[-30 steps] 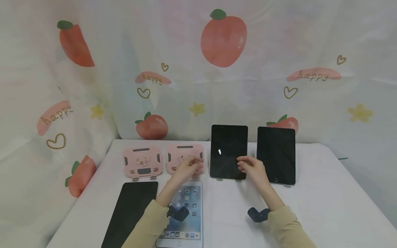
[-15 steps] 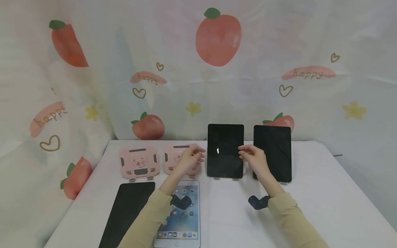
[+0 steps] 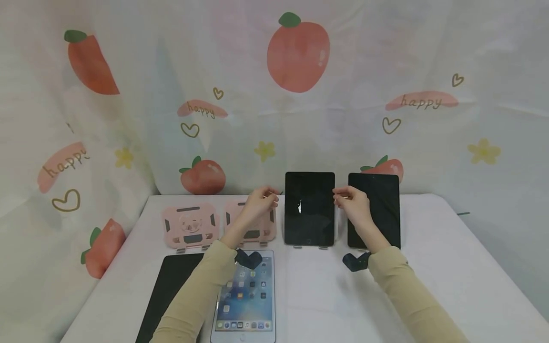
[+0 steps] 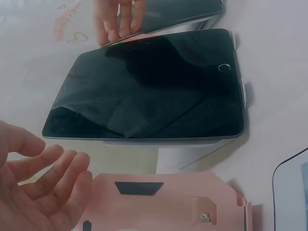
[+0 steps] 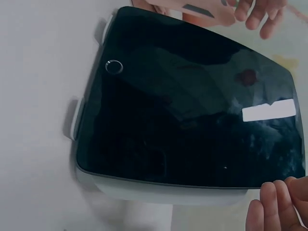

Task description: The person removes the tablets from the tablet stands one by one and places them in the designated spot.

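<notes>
A black tablet (image 3: 310, 209) with a round home button leans upright on a stand near the back of the table. My left hand (image 3: 260, 202) hovers by its left side, fingers loosely bent, with a gap to the edge in the left wrist view. On the other side my right hand (image 3: 353, 205) has its fingertips (image 5: 269, 192) right at the tablet's edge, near the upper corner. Behind the right hand stands a second black tablet (image 3: 383, 209). Beneath the left hand is a pink stand (image 3: 268, 226) with dark pads, partly covered by the forearm.
Another pink stand (image 3: 190, 226) is at the far left. In front lie a dark tablet (image 3: 167, 281), partly under my left sleeve, and a white tablet (image 3: 246, 307) with its screen lit. A fruit-print curtain (image 3: 240, 57) hangs behind the white-covered table (image 3: 326, 305).
Both hands have moved upward along the middle tablet's sides. The right fingertips have shifted from over its screen to its right edge. The camera view has drifted slightly.
</notes>
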Demonstrator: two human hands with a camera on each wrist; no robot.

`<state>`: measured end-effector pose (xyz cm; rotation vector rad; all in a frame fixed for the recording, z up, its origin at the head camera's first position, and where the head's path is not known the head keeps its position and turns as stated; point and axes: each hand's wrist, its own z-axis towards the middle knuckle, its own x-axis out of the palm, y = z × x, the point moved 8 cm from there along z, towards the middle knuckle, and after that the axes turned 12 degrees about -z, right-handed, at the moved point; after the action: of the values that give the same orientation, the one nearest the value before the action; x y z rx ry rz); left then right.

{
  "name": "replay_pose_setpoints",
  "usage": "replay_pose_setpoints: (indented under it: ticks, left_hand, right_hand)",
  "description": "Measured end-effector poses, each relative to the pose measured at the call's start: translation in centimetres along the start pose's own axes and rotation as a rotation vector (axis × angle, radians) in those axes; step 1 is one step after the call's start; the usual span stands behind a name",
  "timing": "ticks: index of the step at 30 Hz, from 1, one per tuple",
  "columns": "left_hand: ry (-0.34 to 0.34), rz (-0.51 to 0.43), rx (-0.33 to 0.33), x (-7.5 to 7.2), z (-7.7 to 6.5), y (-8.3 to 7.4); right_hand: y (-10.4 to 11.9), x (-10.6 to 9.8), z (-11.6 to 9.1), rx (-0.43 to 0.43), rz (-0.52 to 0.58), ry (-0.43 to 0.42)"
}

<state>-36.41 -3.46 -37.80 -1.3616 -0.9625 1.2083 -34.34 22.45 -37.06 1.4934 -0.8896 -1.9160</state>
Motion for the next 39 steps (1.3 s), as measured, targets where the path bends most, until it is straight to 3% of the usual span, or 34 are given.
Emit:
replay_pose_setpoints:
  ticks: [3, 11, 21, 39]
  left_hand:
    - [-0.001, -0.005, -0.006, 0.0, 0.5, -0.1]
    - [0.011, 0.121, 0.043, 0.6, 2.0, -1.1]
    - [-0.017, 0.022, 0.006, 0.8, 3.8, -0.7]
    - [-0.025, -0.094, 0.077, 2.4, 4.4, -0.1]
  right_hand:
    - [0.3, -0.3, 0.6, -0.004, -0.024, -0.015]
    - [0.5, -0.7, 1.8, 0.038, -0.046, -0.047]
    - [0.4, 0.1, 2.7, 0.052, -0.056, -0.034]
    - [-0.1, 1.1, 2.9, 0.056, 0.022, 0.002]
